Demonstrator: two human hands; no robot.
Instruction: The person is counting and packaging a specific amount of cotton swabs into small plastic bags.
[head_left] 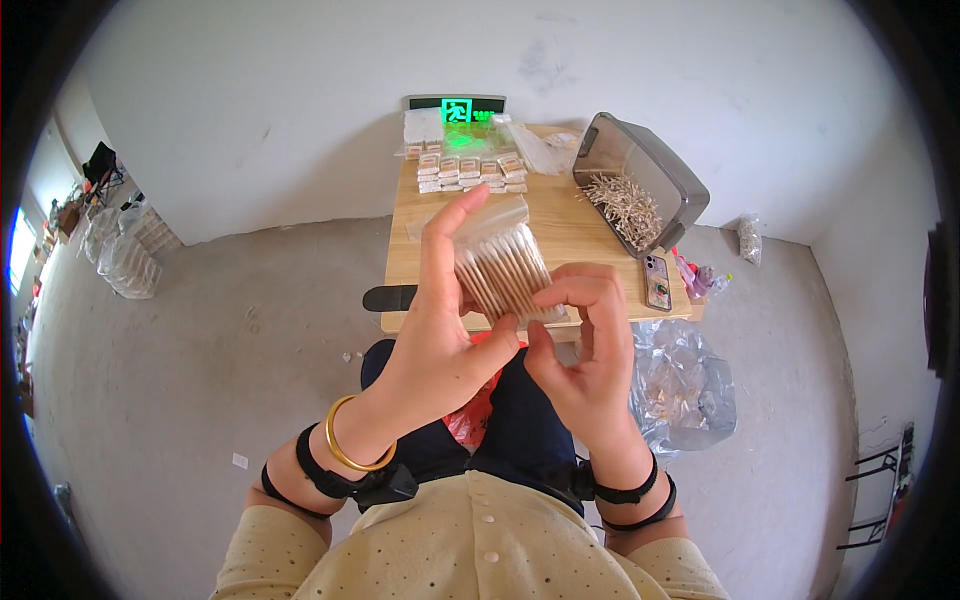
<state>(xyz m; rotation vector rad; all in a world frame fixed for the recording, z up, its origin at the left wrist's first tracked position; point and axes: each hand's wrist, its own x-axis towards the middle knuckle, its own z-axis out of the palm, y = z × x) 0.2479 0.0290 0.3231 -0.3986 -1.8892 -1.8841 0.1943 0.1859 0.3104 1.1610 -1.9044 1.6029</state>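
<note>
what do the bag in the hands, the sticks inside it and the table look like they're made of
The bag looks like thin clear plastic film: glossy, see-through. The sticks inside it look like pale wood or bamboo with whitish tips, probably cotton; too small to be sure. The table looks like light wood or wood-look laminate, matte, with faint grain. The left hand and right hand hold the bag.

1. The lower end of the bundle of wooden sticks (505, 272) is hidden behind the left hand (440, 345) and the right hand (585, 350).
2. The small packets (472, 172) at the table's (560, 235) far end are too small to tell apart.
3. The table's near edge is covered by both hands.
4. The contents of the clear bag (682, 385) on the floor are indistinct.
</note>
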